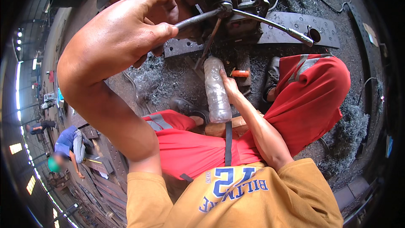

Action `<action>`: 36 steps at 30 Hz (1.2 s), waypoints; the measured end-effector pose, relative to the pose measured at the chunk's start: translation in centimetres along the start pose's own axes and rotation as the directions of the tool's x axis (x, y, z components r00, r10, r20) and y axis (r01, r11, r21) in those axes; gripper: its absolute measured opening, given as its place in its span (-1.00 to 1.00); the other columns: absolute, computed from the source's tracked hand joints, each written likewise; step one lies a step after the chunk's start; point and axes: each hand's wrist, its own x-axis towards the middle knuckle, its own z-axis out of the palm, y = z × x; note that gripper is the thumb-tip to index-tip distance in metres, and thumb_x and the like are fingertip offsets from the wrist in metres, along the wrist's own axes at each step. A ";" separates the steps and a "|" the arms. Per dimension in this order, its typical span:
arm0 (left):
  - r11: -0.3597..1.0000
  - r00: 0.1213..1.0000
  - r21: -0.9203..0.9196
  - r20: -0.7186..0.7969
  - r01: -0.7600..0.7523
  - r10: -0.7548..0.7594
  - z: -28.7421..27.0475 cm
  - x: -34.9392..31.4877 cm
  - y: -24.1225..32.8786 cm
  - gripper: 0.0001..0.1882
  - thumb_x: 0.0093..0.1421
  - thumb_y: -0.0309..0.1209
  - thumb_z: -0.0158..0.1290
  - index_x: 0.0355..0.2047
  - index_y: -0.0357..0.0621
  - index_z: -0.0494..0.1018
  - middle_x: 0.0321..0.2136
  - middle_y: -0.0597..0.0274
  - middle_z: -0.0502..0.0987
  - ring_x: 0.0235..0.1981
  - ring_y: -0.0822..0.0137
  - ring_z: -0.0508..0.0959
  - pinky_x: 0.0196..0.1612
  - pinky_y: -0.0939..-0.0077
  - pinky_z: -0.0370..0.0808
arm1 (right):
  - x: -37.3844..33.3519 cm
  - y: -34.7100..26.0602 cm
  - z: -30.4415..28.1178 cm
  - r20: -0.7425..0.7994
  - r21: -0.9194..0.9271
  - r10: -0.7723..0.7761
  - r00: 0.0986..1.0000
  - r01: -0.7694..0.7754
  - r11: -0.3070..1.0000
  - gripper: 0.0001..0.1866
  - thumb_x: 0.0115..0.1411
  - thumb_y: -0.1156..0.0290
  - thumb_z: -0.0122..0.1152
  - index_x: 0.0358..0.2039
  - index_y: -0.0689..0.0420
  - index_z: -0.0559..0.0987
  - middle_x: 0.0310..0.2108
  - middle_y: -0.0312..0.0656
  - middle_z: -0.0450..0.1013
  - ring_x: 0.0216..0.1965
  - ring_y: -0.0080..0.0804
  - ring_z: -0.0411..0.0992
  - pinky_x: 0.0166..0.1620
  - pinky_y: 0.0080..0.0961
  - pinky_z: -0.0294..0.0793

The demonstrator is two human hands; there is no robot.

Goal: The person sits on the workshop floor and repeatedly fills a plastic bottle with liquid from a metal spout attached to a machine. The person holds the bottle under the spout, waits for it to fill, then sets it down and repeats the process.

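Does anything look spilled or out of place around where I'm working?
Yes, it looks untidy: curly metal shavings lie loose near your left shoe and heap up on your right. The clear bottle in your right hand also looks crinkled.

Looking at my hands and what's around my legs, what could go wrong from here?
The bare left hand could slip off the dark metal lever. The clear, wrinkled plastic bottle might drop if the bare right hand loosens. Curled, silvery metal shavings lie heaped beside the red fabric trousers and could cut bare skin.
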 end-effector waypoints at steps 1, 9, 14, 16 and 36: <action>1.000 1.000 -0.014 0.008 0.002 -0.002 0.0 0.0 -0.2 -0.84 0.32 -0.42 0.12 -0.15 -0.22 0.47 -0.57 0.32 0.48 -0.66 0.56 0.41 -0.62 0.56 0.33 | -0.2 -0.1 0.1 -0.015 -0.002 0.021 1.000 -0.021 1.000 -0.16 0.30 -0.34 0.13 0.02 0.36 0.54 -0.23 -0.08 0.60 -0.29 -0.29 0.60 -0.21 -0.19 0.63; 1.000 0.999 -0.005 -0.037 -0.012 0.012 -0.1 0.0 -0.1 -0.85 0.32 -0.41 0.12 -0.18 -0.20 0.46 -0.57 0.32 0.48 -0.65 0.56 0.40 -0.61 0.55 0.33 | 0.3 -0.8 0.3 0.003 0.078 0.008 1.000 -0.008 0.997 -0.18 0.30 -0.31 0.15 0.02 0.36 0.54 -0.25 -0.11 0.59 -0.31 -0.31 0.60 -0.22 -0.20 0.63; 1.000 1.000 -0.004 -0.017 -0.016 0.016 -0.3 0.1 -0.4 -0.84 0.32 -0.40 0.12 -0.17 -0.21 0.46 -0.58 0.32 0.47 -0.64 0.55 0.41 -0.61 0.56 0.34 | 0.5 -0.9 0.1 0.012 0.047 0.010 1.000 -0.011 0.999 -0.21 0.31 -0.31 0.14 0.01 0.31 0.56 -0.26 -0.13 0.59 -0.32 -0.32 0.59 -0.24 -0.21 0.63; 1.000 1.000 0.005 -0.013 -0.009 0.009 -0.3 0.1 -0.3 -0.84 0.32 -0.41 0.12 -0.16 -0.21 0.46 -0.58 0.31 0.47 -0.64 0.55 0.41 -0.60 0.56 0.35 | 0.5 -0.8 -0.1 0.040 0.062 -0.014 0.999 0.012 0.998 -0.22 0.32 -0.31 0.13 0.01 0.30 0.56 -0.27 -0.14 0.58 -0.32 -0.32 0.59 -0.24 -0.22 0.63; 0.999 0.999 -0.023 -0.021 -0.026 0.026 -0.3 -0.1 -0.7 -0.83 0.32 -0.41 0.11 -0.15 -0.23 0.48 -0.56 0.31 0.48 -0.64 0.55 0.41 -0.61 0.56 0.35 | 0.7 -0.5 -0.2 -0.008 0.017 -0.075 0.997 0.075 0.997 -0.18 0.29 -0.33 0.16 0.00 0.34 0.55 -0.28 -0.13 0.59 -0.33 -0.32 0.60 -0.24 -0.24 0.63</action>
